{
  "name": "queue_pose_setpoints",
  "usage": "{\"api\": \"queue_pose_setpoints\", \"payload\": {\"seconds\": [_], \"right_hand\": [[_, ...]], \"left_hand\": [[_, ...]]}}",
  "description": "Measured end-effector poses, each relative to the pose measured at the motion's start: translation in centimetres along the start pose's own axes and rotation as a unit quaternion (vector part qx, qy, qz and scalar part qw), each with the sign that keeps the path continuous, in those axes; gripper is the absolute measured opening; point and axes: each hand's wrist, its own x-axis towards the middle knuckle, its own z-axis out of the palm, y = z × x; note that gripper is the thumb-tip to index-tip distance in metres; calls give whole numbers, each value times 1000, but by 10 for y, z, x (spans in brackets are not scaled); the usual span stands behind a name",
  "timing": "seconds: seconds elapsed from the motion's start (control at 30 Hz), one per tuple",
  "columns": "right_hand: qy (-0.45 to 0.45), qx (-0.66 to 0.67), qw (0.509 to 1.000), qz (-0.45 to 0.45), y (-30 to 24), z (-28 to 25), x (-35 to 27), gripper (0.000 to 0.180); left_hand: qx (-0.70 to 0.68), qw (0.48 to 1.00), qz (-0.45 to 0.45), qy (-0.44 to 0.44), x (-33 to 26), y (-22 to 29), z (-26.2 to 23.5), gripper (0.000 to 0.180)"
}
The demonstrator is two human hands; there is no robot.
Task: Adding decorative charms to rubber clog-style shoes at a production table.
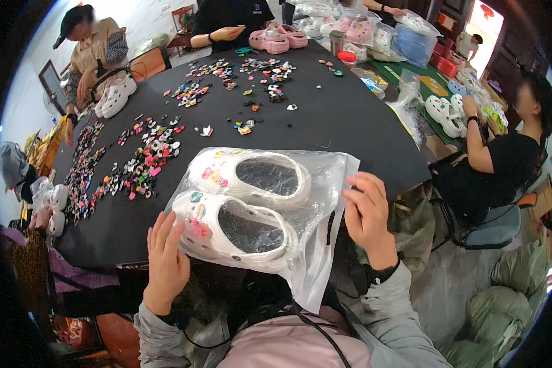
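- Left hand (165, 264): fingers extended, flat against bag (313, 245) at its 8 o'clock edge.
- Right hand (368, 214): fingers curled, gripping bag at 3 o'clock edge.
- Bag holds two white clogs (245, 202), resting on black table (325, 116) near edge.

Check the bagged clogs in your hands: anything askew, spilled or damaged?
Nothing looks damaged. The clear plastic bag holds two white clogs with charms on; its lower end overhangs the black table edge. The left hand and right hand steady it. Loose charms are scattered across the table.
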Motion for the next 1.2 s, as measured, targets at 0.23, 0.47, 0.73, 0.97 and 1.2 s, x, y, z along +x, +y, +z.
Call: {"api": "queue_pose_setpoints", "payload": {"seconds": [0.23, 0.47, 0.73, 0.97, 1.2], "right_hand": [[-196, -1, 981, 4, -24, -4, -12, 12], [-195, 70, 977, -44, -54, 3, 3, 31], [-270, 26, 957, -104, -61, 36, 33, 44], [-346, -82, 932, -71, -76, 54, 53, 56], [-465, -76, 881, 36, -47, 65, 64, 23]], "left_hand": [[-84, 988, -25, 129, 14, 1, 25, 45], [-102, 985, -64, 120, 16, -9, 40, 46], [-145, 975, -64, 154, 4, -13, 49, 51], [-234, 953, -69, 180, 3, -21, 51, 55], [-351, 879, -270, 177, -20, -55, 69, 45]]}}
